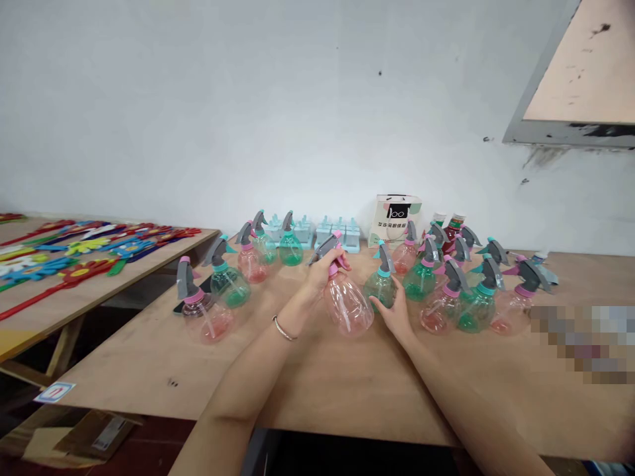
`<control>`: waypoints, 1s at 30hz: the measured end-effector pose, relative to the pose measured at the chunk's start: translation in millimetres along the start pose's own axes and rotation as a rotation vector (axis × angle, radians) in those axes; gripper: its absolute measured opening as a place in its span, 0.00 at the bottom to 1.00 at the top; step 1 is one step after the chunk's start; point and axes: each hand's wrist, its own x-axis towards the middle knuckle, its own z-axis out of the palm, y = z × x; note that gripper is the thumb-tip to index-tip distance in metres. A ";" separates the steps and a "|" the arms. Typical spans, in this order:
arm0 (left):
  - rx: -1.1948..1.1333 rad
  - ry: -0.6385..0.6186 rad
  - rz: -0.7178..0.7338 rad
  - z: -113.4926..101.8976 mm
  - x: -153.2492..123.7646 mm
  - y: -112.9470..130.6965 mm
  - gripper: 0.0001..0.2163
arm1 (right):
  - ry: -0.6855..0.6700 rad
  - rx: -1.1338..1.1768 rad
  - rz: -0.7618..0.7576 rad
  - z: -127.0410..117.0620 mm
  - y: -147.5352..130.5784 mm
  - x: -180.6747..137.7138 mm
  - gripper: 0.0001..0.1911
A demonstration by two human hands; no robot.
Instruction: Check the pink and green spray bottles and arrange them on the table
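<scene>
My left hand [323, 271], with a bangle on the wrist, is wrapped round the neck and trigger of a clear pink spray bottle [351, 307]. The bottle tilts, its grey nozzle head pointing left. My right hand [398, 313] grips a green spray bottle [380, 285] with a teal collar, thumb at its front and fingers along its right side. Some green liquid shows low in that bottle. Close by on the right stands another green spray bottle [419, 284], and a pink spray bottle [439, 311] is in front of it.
More pink and green spray bottles stand left [211, 320] and right [510, 311] on the wooden table [317, 390]. Light-blue ice-pop moulds [338, 235] and a printed paper bag [391, 228] are along the wall. Another table [30, 317] holds colourful flower-shaped pieces.
</scene>
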 end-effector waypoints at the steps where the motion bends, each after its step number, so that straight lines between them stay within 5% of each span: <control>1: 0.014 -0.011 0.006 1.4 -0.1 -0.8 0.12 | -0.004 -0.003 -0.002 0.2 0.1 0.6 0.42; 6: 0.115 -0.259 0.024 3.9 1.3 -4.4 0.09 | -0.006 0.000 0.005 -0.4 0.7 1.2 0.41; 11: 0.199 -0.086 0.088 5.1 -2.5 -7.0 0.17 | -0.016 0.029 0.026 -1.3 1.9 1.4 0.42; 17: 0.147 -0.204 0.142 6.6 -3.0 -3.9 0.15 | -0.018 0.030 0.033 -1.9 -0.4 1.0 0.42; 22: 0.053 -0.037 0.251 0.0 3.6 -13.3 0.22 | -0.029 0.028 0.030 -2.7 -0.9 0.4 0.43; 30: 0.045 -0.097 0.261 -5.4 13.5 -24.8 0.21 | -0.030 0.033 0.031 -3.8 -2.6 1.1 0.43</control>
